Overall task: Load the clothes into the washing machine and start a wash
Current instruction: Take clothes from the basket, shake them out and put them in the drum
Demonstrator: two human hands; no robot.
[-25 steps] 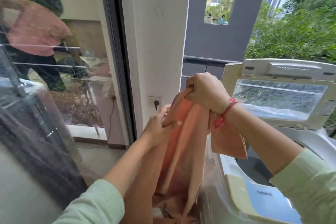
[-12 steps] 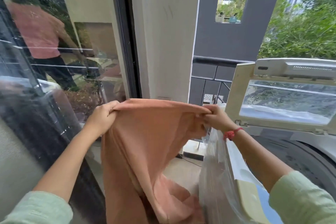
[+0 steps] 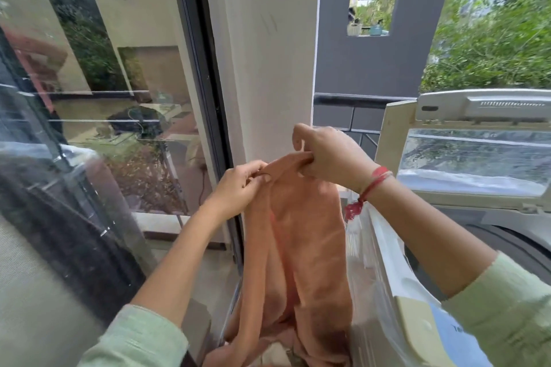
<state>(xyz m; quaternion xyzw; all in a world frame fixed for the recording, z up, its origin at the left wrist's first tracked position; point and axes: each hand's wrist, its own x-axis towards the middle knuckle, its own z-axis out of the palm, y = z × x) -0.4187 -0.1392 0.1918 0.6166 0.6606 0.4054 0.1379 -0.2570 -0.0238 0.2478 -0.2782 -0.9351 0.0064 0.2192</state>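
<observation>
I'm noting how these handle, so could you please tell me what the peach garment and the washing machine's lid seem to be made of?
The peach garment looks like soft woven cloth, perhaps cotton: matte, hanging in limp folds. The washing machine's lid looks like cream hard plastic, smooth and slightly glossy, around a clear panel, glass or plastic, that reflects foliage.

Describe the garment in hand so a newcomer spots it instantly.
Find the white washing machine, lid raised, at right. Just left of it an orange cloth hangs, pinched at its top edge by the left hand and right hand. Nothing else beside the machine is orange.
</observation>
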